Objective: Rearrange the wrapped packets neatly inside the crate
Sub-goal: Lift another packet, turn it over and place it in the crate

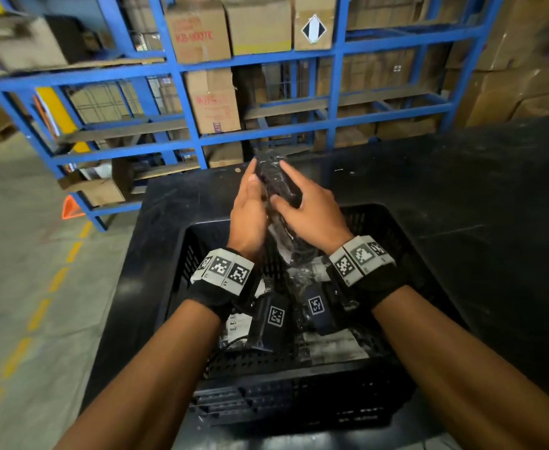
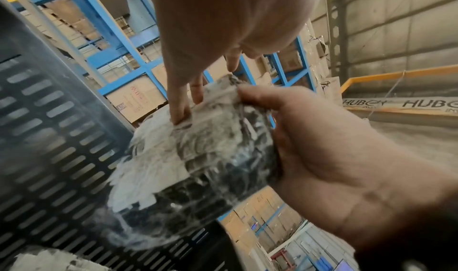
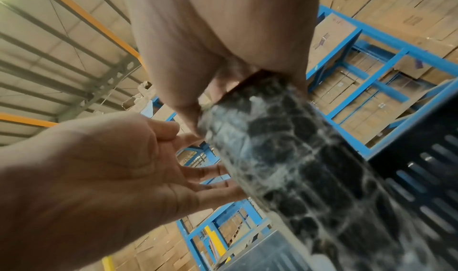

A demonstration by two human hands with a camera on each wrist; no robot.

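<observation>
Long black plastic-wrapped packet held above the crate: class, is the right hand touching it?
Touching. The left wrist view shows the right hand curled round the long black plastic-wrapped packet, thumb pressed on its upper end.

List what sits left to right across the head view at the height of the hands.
In order: grey floor → orange triangular object → left hand → wrapped packet → right hand → black table.

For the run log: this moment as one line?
wrapped packet: held above crate | left hand: straight fingers against it | right hand: grips it | crate: other packets inside
</observation>
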